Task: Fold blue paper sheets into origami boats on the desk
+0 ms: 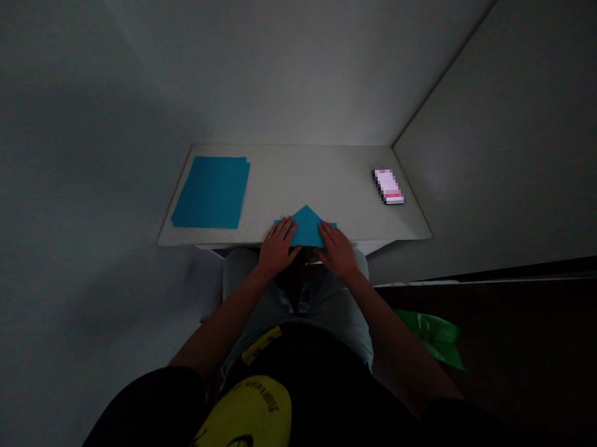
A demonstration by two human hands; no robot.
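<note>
The folded paper (307,228) lies at the near edge of the desk (311,176). The left hand (278,244) and right hand (338,249) rest on its sides, fingers extended, gripping nothing; uneven pressure could skew a fold.

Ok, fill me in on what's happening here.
A person's left hand and right hand rest on opposite sides of a folded blue paper sheet, its point facing away, at the near edge of a white rectangular table. A stack of flat blue paper sheets lies at left, a dark-edged phone with a lit screen at right.
</note>
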